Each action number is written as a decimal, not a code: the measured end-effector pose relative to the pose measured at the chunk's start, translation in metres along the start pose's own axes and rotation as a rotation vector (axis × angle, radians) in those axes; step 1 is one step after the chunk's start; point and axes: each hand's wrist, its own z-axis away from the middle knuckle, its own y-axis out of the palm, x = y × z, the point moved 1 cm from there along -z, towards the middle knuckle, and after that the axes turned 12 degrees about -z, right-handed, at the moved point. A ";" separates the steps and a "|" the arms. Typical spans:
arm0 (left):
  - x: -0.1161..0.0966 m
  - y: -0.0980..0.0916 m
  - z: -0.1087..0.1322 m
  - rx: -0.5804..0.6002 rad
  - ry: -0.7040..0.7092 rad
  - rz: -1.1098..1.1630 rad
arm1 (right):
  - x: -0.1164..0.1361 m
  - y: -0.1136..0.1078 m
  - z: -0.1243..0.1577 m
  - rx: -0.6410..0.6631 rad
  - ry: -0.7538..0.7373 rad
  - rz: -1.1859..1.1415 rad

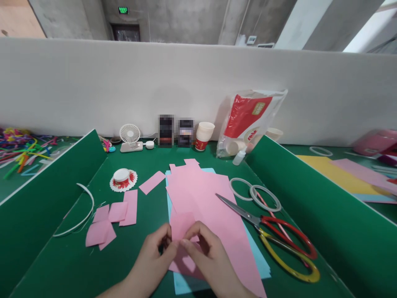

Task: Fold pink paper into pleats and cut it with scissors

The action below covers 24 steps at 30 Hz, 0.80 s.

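Note:
Both hands pinch the near edge of a small pink paper piece (182, 223), with the fingertips almost meeting. My left hand (158, 248) grips it from the left, and my right hand (207, 252) from the right. Beneath them lie large pink paper sheets (211, 190) on top of light blue sheets (260, 265). To the right rest open scissors (259, 223) with one red and one yellow handle, their blade tip over the pink paper. Several cut pink pieces (128, 207) lie on the left, some overlapping.
Green side panels (297, 186) border the workspace. Two pale rings (265, 198) lie near the scissors. A white curved strip (89, 203) and a small paper hat (123, 179) are on the left. Behind stand a fan (130, 134), paper cups (204, 132), a glue bottle (239, 157) and a plastic bag (248, 118).

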 end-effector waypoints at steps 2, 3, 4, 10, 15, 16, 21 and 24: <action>0.000 -0.002 -0.002 -0.005 -0.005 0.036 | 0.001 0.000 0.000 0.024 0.011 -0.021; 0.000 -0.002 -0.003 0.003 -0.009 0.060 | 0.001 0.000 0.000 0.026 0.019 -0.030; -0.001 -0.003 -0.003 0.015 -0.015 0.084 | 0.001 -0.001 0.000 0.020 0.028 -0.041; -0.004 -0.003 -0.003 0.079 -0.040 0.174 | -0.002 -0.004 -0.002 -0.009 0.065 -0.084; -0.004 -0.002 -0.002 0.102 -0.014 0.156 | 0.000 -0.004 -0.003 -0.005 0.068 -0.081; -0.004 -0.002 -0.002 0.100 -0.019 0.153 | 0.001 -0.004 -0.004 -0.004 0.080 -0.085; -0.005 -0.003 -0.003 0.119 -0.080 0.187 | 0.005 -0.004 -0.005 -0.007 0.141 -0.081; -0.007 -0.003 -0.004 0.132 -0.093 0.204 | 0.006 -0.006 -0.004 -0.004 0.135 -0.062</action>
